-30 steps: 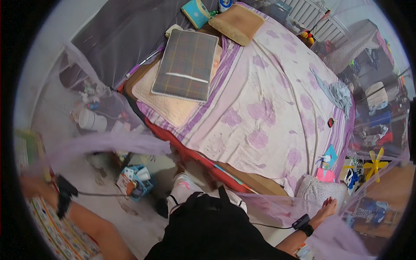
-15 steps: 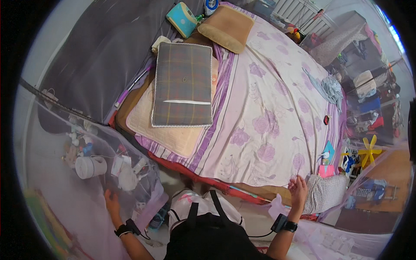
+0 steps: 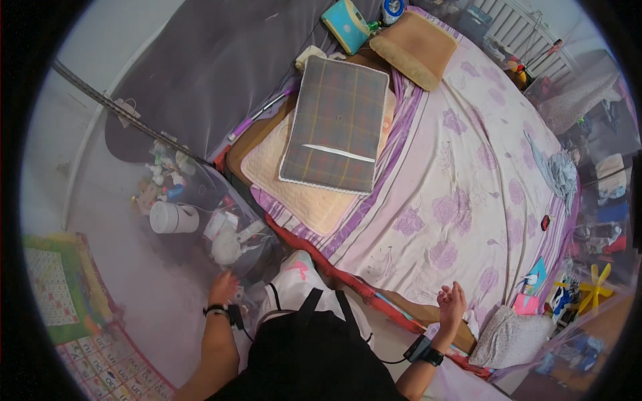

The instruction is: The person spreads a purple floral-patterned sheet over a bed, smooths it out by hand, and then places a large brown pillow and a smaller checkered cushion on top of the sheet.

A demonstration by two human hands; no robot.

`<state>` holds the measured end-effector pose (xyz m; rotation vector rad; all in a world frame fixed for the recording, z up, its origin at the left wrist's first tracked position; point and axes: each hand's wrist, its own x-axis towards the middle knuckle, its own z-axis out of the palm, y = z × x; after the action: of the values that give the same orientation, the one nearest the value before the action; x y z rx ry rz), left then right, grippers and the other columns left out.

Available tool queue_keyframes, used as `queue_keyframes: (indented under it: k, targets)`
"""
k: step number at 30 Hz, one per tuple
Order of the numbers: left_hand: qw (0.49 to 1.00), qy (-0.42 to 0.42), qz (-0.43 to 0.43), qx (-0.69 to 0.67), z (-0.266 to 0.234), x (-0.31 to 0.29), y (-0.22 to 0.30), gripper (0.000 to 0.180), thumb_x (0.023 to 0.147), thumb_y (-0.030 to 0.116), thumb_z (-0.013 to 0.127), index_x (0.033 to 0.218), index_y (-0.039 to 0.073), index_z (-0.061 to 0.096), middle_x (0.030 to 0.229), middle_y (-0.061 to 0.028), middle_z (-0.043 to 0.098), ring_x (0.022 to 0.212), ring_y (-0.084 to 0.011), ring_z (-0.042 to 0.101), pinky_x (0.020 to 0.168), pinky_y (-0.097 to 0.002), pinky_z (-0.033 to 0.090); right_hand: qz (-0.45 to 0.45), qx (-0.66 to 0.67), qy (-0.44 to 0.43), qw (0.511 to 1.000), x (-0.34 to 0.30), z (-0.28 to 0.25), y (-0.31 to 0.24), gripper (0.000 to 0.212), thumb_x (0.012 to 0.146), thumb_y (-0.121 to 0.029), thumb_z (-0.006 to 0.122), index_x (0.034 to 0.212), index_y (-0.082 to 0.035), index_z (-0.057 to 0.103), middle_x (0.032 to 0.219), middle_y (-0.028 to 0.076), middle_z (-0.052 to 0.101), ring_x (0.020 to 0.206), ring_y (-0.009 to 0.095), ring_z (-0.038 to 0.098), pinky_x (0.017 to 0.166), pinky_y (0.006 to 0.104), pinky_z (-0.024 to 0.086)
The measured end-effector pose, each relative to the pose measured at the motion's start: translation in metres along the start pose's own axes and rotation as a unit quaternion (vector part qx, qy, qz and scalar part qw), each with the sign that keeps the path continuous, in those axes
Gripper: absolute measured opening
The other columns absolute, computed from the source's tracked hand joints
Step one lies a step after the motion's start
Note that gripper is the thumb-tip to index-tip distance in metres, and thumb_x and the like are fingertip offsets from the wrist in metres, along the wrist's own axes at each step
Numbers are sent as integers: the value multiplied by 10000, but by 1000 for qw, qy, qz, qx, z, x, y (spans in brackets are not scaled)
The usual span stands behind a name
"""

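A large bed fills the middle of the room, spread with a flowered sheet (image 3: pixel 428 224) in white and purple. A plaid cushion (image 3: pixel 334 120) lies on a peach pad (image 3: pixel 301 207) at its left side, a brown pillow (image 3: pixel 414 50) at the far end, and a pale, speckled pillow (image 3: pixel 511 337) at the near right corner. A grey panel (image 3: pixel 200 87) stands behind, and white slatted bars (image 3: pixel 531 37) show at the far right. Sheer netting (image 3: pixel 461 387) hangs around the bed, with lilac folds at the lower right.

The right hand (image 3: pixel 452 304) is over the bed's near edge, unclasped, its fingers loosely curled. The left hand (image 3: pixel 224 287) is blurred, just beside a white bundle (image 3: pixel 226 248) and near a white lidded container (image 3: pixel 174 218); whether it grips the netting cannot be told. Netting veils the clutter at both sides, including the items around a yellow pinwheel (image 3: pixel 594 289). A printed chart (image 3: pixel 110 364) at the lower left is cut off by the dark rim.
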<state>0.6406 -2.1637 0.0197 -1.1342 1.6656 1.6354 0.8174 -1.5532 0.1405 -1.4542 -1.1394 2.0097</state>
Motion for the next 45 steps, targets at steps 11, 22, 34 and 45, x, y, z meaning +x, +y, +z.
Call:
queue_keyframes:
  k: [11,22,34,45]
  targets:
    - [875,-48,353,327,245,193,217,369,712,242,670,935,-14,525,856,-128,584,835,-223,568,696,-305,454,51,-63,67,994,-33,40,27,184,862,-153,491,1017,-55,502,648,17,504,570,110,498,524,237,447]
    - [882,-62,398,247,402,181,292,593,632,293,696,1072,-47,490,1021,-196,567,971,-335,531,819,-357,419,113,-202,49,972,-78,137,34,262,869,-174,463,1091,-35,479,810,69,594,659,150,593,563,247,478]
    - [951,-253,176,39,251,128,335,514,683,179,672,1121,-12,482,1025,-110,568,924,-218,543,801,-310,418,94,-331,-87,935,-47,226,34,336,877,-172,464,1148,24,427,858,108,603,741,157,586,662,247,470]
    - [898,-122,296,302,235,209,307,542,649,261,707,1069,-17,507,1021,-152,565,943,-259,541,792,-334,414,101,-400,-199,889,-19,262,72,298,862,-161,507,1109,5,480,823,86,604,733,129,580,650,252,459]
